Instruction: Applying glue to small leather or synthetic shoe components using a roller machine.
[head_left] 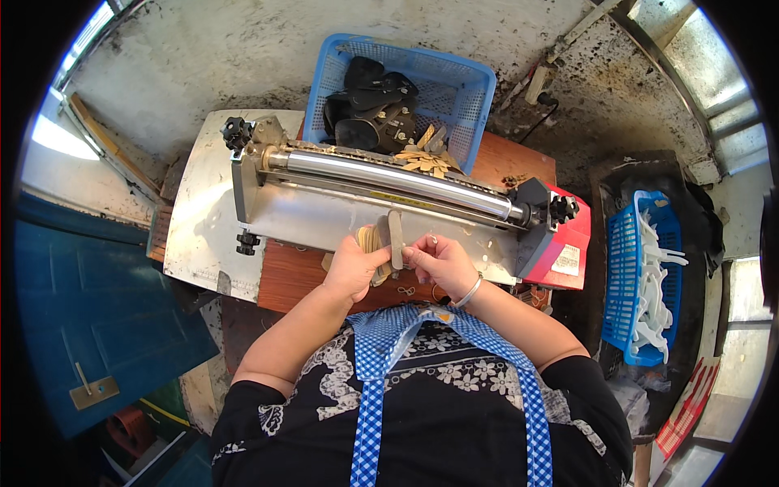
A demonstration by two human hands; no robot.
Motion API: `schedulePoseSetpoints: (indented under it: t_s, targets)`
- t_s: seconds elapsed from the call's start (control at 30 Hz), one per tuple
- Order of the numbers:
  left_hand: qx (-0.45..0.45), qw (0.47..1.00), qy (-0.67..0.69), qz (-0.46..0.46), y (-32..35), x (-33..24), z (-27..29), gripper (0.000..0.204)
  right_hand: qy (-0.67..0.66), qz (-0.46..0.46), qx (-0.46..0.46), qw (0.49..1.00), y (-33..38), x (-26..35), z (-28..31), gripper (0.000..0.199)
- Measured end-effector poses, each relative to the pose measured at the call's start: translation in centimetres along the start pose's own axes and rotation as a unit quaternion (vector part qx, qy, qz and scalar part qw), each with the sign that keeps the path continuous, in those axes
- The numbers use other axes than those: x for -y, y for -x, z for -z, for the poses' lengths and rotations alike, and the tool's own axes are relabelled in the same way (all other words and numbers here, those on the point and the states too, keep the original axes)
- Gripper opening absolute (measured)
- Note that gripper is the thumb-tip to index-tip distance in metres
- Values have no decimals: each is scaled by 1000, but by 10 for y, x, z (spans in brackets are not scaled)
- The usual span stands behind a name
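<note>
One bundle of thin tan strips (369, 240) is clutched in the left hand (350, 270) in the head view, with a flat grey round-ended strip (396, 238) standing up beside it, seemingly kept apart so it can be handled singly. The right hand (445, 266) is narrowed to a near pinch at that strip's edge; a firm grip can't be made out. It's all held just before the long shiny metal roller (389, 180), with a blue perforated plastic basket (479, 91) parked behind, probably for easy reach.
</note>
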State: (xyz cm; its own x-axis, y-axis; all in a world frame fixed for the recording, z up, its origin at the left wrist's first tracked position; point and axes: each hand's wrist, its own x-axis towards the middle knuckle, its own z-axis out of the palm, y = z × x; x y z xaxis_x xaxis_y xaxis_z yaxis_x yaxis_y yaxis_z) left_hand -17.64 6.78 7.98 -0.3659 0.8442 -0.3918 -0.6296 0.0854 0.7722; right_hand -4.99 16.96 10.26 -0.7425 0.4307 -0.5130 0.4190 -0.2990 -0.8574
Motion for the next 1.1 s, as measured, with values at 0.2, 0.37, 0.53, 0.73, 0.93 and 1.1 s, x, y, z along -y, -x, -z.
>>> schedulePoseSetpoints:
  t_s: [0.2, 0.37, 0.53, 0.73, 0.93, 1.1]
  targets:
    - [-53, 997, -32, -55, -2, 10, -6, 27, -37, 21, 9, 999, 0, -10, -9, 13]
    - [-57, 998, -17, -21, -4, 12, -6, 18, -61, 42, -22, 997, -3, -15, -10, 13]
    - [-67, 997, 23, 10, 1, -2, -10, 17, -107, 5, -62, 992, 2, -3, 1, 16]
    - [-97, 995, -16, 35, 1, -9, -3, 19, -113, -23, -115, 987, -6, -11, 13, 14]
    - [-52, 998, -28, 38, -1, -2, -4, 19, -181, 38, -128, 974, -13, -2, 5, 11]
    - [7, 994, -76, 82, 4, -3, -8, 17, -97, 11, -9, 995, -10, -8, 2, 14]
